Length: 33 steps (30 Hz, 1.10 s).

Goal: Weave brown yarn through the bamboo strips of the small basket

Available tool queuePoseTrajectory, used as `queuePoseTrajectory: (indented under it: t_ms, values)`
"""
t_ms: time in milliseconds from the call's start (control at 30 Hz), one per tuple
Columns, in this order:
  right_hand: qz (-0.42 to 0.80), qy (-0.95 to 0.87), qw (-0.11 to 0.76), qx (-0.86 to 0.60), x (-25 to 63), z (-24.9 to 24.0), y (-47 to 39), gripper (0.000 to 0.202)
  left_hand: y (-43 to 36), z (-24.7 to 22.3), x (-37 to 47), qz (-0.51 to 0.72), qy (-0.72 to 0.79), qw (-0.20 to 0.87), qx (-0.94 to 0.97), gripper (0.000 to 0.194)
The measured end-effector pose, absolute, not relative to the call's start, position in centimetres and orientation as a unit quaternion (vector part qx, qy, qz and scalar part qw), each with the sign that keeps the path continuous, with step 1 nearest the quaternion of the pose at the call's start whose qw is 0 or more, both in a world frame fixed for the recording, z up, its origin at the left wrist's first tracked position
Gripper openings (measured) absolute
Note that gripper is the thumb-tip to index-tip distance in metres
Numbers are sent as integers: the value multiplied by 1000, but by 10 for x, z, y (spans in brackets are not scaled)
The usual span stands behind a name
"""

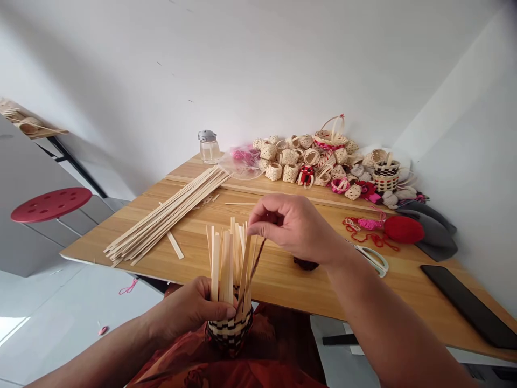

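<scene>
A partly woven basket (230, 330), black and pale in a checked pattern, rests upright at my lap with long pale strips (226, 258) standing up from its rim. My left hand (204, 304) grips the basket's near left rim, thumb pressed over the strips. Above the right side of the basket, my right hand (278, 221) is closed in a pinch at the top of a strip. A dark brown cord (259, 257) runs from beneath its fingers down among the strips. Behind my right wrist sits a dark ball of yarn (306, 263), partly hidden.
On the wooden table (278, 280) lie a bundle of pale strips (169, 215), many small woven baskets (311, 156), red yarn (404, 230), scissors (375, 260) and a black phone (468, 304). A lidded glass jar (209, 148) stands at the back. A red stool (52, 205) is at left.
</scene>
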State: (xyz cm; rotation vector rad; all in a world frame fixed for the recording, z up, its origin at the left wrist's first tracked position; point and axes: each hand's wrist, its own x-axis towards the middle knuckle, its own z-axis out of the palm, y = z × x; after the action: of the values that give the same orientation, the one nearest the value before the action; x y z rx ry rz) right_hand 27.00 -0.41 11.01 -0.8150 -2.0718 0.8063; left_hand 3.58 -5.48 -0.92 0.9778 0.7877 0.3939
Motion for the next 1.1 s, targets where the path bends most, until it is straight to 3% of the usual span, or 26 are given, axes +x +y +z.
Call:
queuePoseTrajectory:
  t_ms: [200,500,700,900,1100]
  values:
    - [463,-755,372,-278,264,114,12,5,-54,-10,35,175,367,784,469,34]
    - [374,-772,396,-327,265,101,14,14,-54,-10,34,180,351,792,465,30]
    - [270,-815,430,-279,262,113,3,22,-52,-12,36,165,365,774,491,34]
    - [161,-855,414,-266,261,116,4,28,-54,-11,35,164,379,767,492,34]
    - [155,-837,392,-348,283,108,-11,27,-54,-9,36,180,354,787,473,31]
